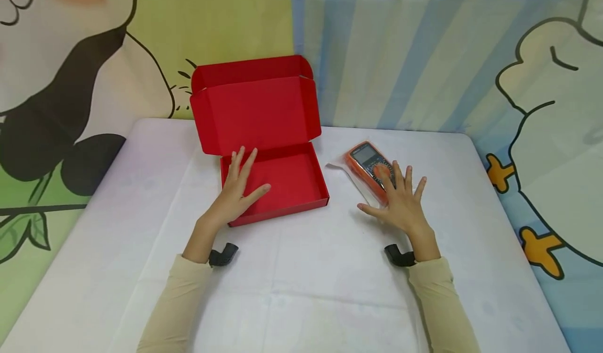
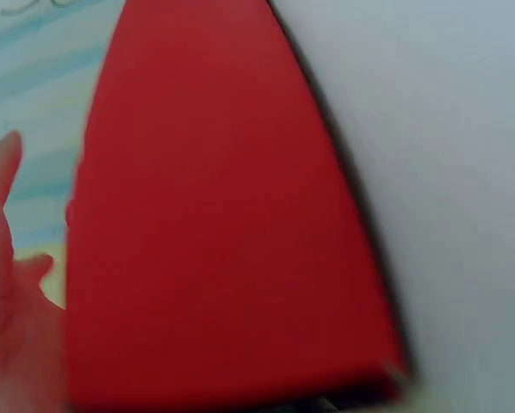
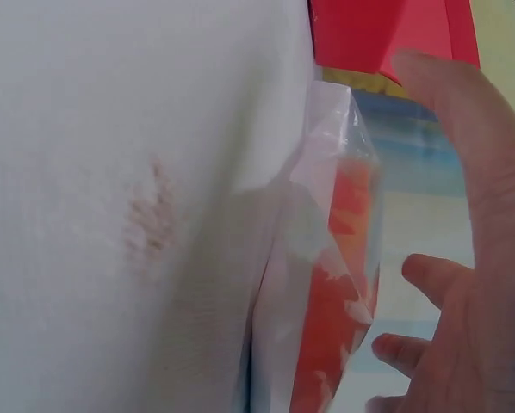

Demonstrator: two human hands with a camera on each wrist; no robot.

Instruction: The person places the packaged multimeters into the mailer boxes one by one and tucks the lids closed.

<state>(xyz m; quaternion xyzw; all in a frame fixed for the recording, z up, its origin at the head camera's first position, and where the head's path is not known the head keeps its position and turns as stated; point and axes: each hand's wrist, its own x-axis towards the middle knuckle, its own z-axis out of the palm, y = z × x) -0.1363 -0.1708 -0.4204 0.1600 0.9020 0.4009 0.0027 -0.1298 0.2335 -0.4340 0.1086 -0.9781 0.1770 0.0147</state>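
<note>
An orange and black multimeter [image 1: 364,160] in a clear plastic bag [image 1: 356,179] lies on the white table, its screen facing up. Over its near right end my right hand [image 1: 400,201] is spread, fingers straight and apart. In the right wrist view the bagged multimeter [image 3: 331,327] shows from the side, beside the fingers [image 3: 438,280]. A red cardboard box [image 1: 282,180] stands with its lid raised and leaning back. My left hand [image 1: 233,196], fingers extended, is over the box's left side. The left wrist view shows the box's front wall [image 2: 214,215] close up.
A white cloth covers the table [image 1: 301,290]. Behind it hangs a printed backdrop [image 1: 400,54] with cartoon figures and stripes. A black wrist camera [image 1: 223,254] sits at the left wrist, and another wrist camera [image 1: 399,256] at the right.
</note>
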